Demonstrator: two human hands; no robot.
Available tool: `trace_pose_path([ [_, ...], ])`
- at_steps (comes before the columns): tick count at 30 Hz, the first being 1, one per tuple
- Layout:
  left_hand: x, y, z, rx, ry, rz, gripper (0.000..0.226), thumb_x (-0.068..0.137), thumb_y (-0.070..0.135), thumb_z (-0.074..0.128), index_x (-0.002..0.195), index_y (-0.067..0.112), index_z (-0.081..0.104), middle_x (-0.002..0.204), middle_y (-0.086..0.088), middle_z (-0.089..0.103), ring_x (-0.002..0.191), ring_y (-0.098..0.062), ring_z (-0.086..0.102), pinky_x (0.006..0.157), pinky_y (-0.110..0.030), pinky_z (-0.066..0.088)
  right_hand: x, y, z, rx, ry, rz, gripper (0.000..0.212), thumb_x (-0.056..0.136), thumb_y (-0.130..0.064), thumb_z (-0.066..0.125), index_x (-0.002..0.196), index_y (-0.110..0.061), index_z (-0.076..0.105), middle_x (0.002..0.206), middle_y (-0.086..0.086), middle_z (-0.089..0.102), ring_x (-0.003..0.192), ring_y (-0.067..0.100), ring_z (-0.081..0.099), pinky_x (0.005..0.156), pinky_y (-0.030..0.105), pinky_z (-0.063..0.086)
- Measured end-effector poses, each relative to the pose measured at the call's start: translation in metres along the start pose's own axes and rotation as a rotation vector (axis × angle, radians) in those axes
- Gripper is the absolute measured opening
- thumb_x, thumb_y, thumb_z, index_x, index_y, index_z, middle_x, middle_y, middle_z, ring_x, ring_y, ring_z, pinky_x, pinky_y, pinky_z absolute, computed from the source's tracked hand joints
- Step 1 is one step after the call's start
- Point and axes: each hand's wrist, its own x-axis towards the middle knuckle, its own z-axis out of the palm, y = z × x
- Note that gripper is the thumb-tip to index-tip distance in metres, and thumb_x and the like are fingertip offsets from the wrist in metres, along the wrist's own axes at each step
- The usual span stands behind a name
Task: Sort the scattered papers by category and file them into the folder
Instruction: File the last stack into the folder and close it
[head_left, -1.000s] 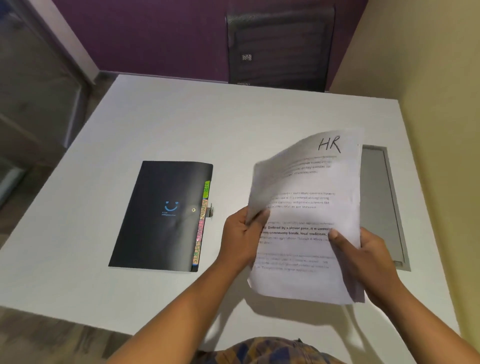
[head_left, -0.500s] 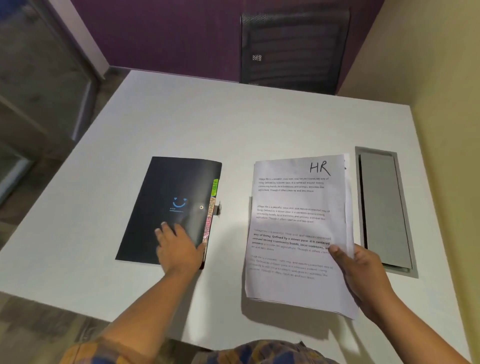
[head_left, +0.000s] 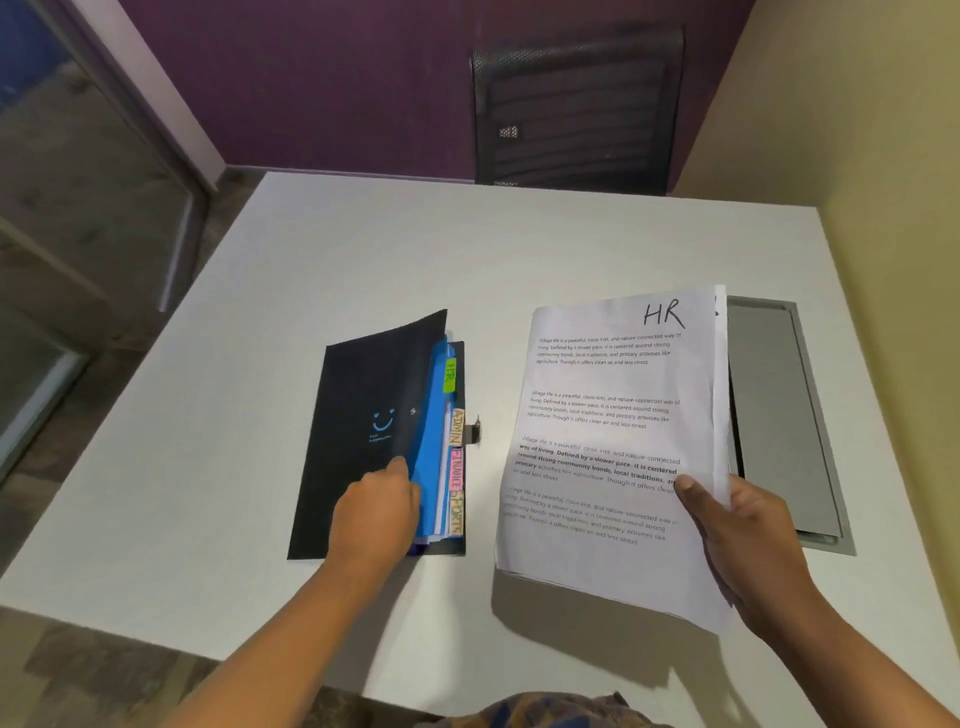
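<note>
- A black folder (head_left: 358, 415) is seen lying on the white surface (head_left: 415, 249), left of centre, with its spine to the left.
- Its front cover (head_left: 374, 384) is held partly raised along the right edge by the left hand (head_left: 376, 512). The fingers are curled round that edge near its lower end, most of them hidden by the cover.
- Under the raised cover a blue divider (head_left: 431, 457) is exposed. Labelled tabs are lined up beside it: a green HR tab (head_left: 450, 375), an ADMIN tab (head_left: 457, 427), a pink tab (head_left: 457, 470) whose lettering is hard to read, and a SPORTS tab (head_left: 456, 514) nearest the person.
- A small metal clasp (head_left: 474, 431) is seen jutting from the folder's right edge.
- A stack of papers (head_left: 608, 452) is held just right of the folder, apart from it and above the surface, where its shadow is cast. "HR" is handwritten at the top right of the top sheet, above printed paragraphs.
- The stack is pinched at its lower right edge by the right hand (head_left: 737, 535): the thumb is pressed on the top sheet, and the fingers are hidden underneath.
- A grey panel (head_left: 779, 415) is set into the surface further right, partly covered by the stack.
- A black chair (head_left: 576, 109) is placed at the far side.
</note>
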Motion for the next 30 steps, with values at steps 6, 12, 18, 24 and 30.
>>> trace_pose_path([
  [6,-0.021,0.05,-0.009,-0.144,-0.086,0.078,0.007,0.098,0.019,0.047,0.097,0.013,0.046,0.099,-0.009,0.069,0.073,-0.023,0.062,0.059,-0.033,0.051,0.01,-0.019,0.01,-0.072,0.047,-0.089,0.025,0.098,-0.023,0.06,0.082,-0.007,0.071,0.069,0.013,0.071,0.034,0.006,0.057,0.032,0.016,0.037],
  [12,-0.032,0.096,0.001,-0.274,-0.079,0.137,0.008,0.096,0.012,0.044,0.089,0.016,0.044,0.089,-0.007,0.067,0.072,-0.025,0.064,0.06,-0.038,0.057,0.024,-0.016,0.004,-0.245,0.179,-0.117,0.031,0.098,-0.025,0.059,0.068,-0.017,0.066,0.063,-0.003,0.069,0.059,0.015,0.066,0.05,0.022,0.045],
  [18,-0.031,0.121,0.001,-0.407,-0.084,0.097,0.007,0.091,0.01,0.049,0.087,0.014,0.045,0.087,-0.004,0.066,0.075,-0.028,0.066,0.063,-0.043,0.059,0.02,-0.013,-0.01,-0.324,0.22,-0.142,0.03,0.098,-0.024,0.058,0.072,-0.016,0.069,0.069,-0.008,0.069,0.063,0.009,0.066,0.047,0.018,0.04],
  [24,-0.027,0.133,-0.004,-0.418,-0.054,0.083,0.013,0.097,0.015,0.039,0.084,0.015,0.042,0.086,-0.005,0.065,0.073,-0.026,0.062,0.057,-0.035,0.051,0.011,-0.011,-0.01,-0.423,0.272,-0.216,0.047,0.098,-0.019,0.057,0.052,-0.021,0.048,0.052,-0.008,0.055,0.047,0.005,0.051,0.04,0.011,0.034],
  [30,-0.031,0.142,-0.006,-0.359,-0.066,0.179,0.015,0.1,0.016,0.039,0.103,0.011,0.053,0.1,-0.006,0.071,0.074,-0.023,0.062,0.058,-0.03,0.049,0.027,-0.01,0.002,-0.508,0.159,-0.242,0.044,0.098,-0.025,0.056,0.056,-0.015,0.053,0.054,-0.001,0.057,0.053,0.023,0.058,0.049,0.028,0.04],
])
